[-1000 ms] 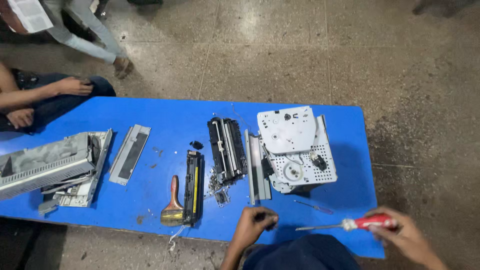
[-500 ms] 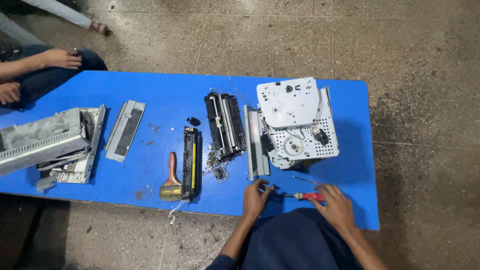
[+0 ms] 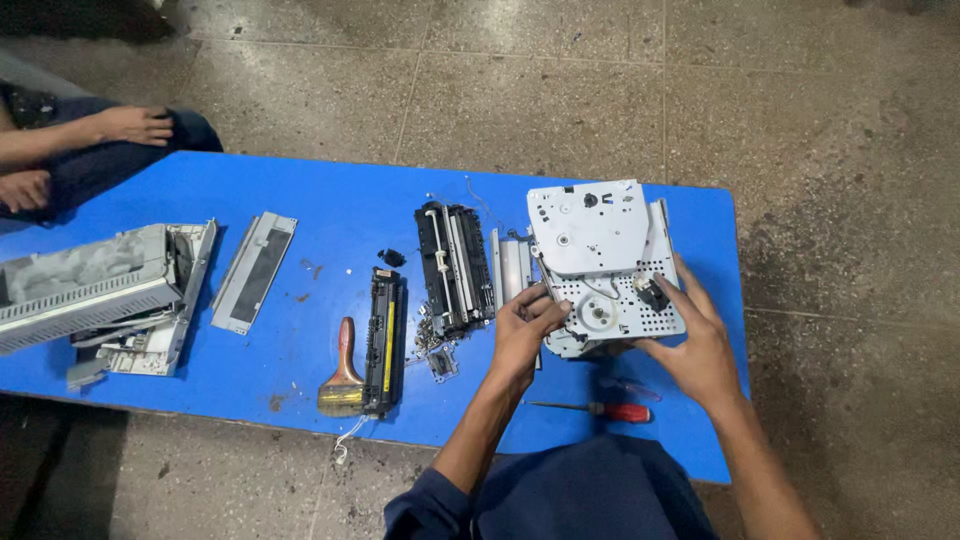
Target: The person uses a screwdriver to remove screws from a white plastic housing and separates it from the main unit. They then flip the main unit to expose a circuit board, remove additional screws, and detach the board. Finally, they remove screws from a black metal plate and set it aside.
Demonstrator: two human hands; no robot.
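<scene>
I hold the metal chassis (image 3: 605, 268) at the near right of the blue counter (image 3: 320, 210), one hand on each side so it stays steady. My left hand (image 3: 522, 330) curls its grip around the near left corner, fingers bent over the edge of the perforated plate and pressed on it. My right hand (image 3: 700, 345) has its grip spread along the right side, thumb near the small black part on the plate, palm cupping the near right corner. With both sides held, I judge that the chassis cannot slide while I tilt or turn it. Its near edge seems slightly raised off the counter, though I cannot tell for sure.

The screwdriver (image 3: 600, 409) with the red handle lies on the counter just near of the chassis, between my arms, within easy reach of either hand. To the left of my left hand stands a grey rail (image 3: 510, 268), then a black roller unit (image 3: 455, 268), with small loose bits beside its near end. Further left lie a long black cartridge (image 3: 385, 338) and a brush (image 3: 343, 375) touching it. A grey tray (image 3: 254, 270) and a large grey housing (image 3: 100, 295) sit at the far left end, well apart from my work. Another person's hands (image 3: 130, 125) rest beyond the far left corner.
</scene>
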